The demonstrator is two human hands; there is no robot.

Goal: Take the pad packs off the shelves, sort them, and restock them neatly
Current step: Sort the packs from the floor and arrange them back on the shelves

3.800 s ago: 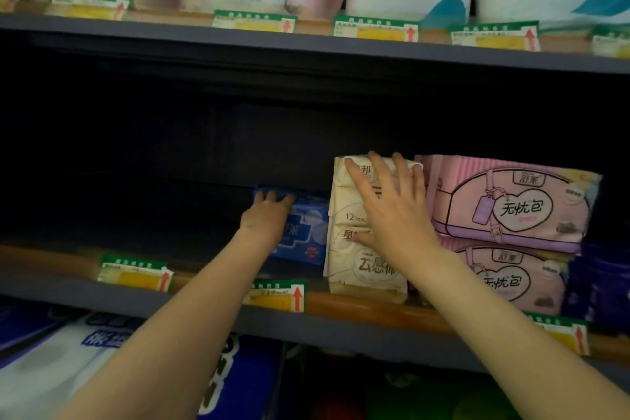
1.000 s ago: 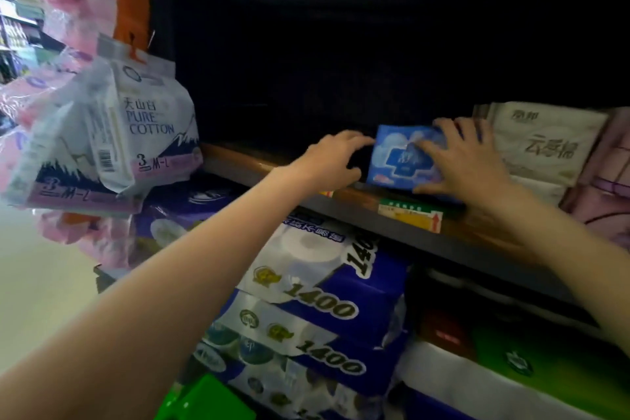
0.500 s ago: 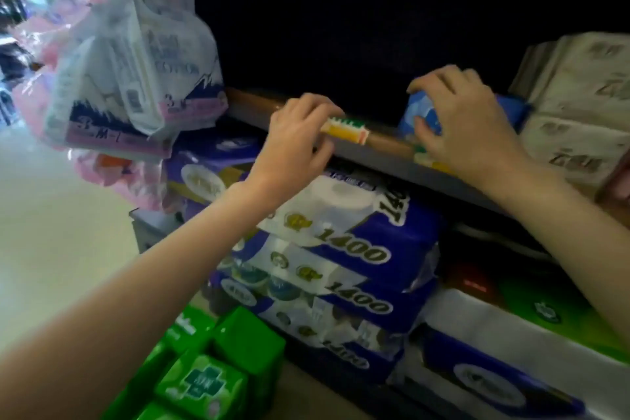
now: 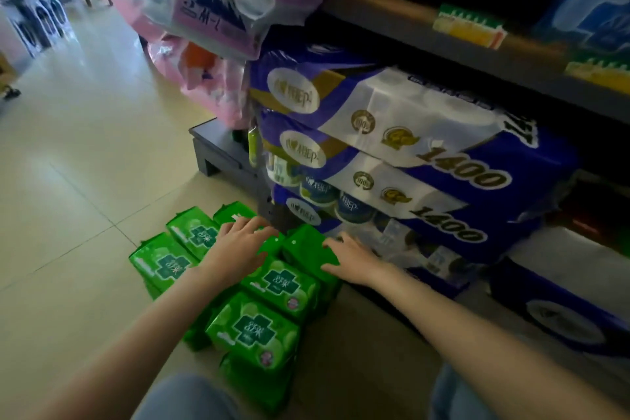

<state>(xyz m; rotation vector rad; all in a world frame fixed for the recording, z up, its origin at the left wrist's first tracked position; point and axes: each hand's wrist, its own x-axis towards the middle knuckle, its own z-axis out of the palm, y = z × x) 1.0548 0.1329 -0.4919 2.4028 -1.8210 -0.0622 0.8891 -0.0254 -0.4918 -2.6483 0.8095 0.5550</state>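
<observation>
The green pad packs (image 4: 272,286) lie clustered on the floor in front of the toilet roll bundles (image 4: 402,160). My left hand (image 4: 238,249) and right hand (image 4: 351,261) rest flat on them, gripping nothing. They look light, soft and slick; I'd squeeze each by its sides.

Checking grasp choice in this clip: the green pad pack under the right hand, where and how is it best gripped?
Probably by its two short ends, from above. That green pad pack stands at the back of the floor pile against the tissue bundles, so only its top and ends are free. The right hand already lies flat on top; the left hand could steady its neighbour.
</observation>
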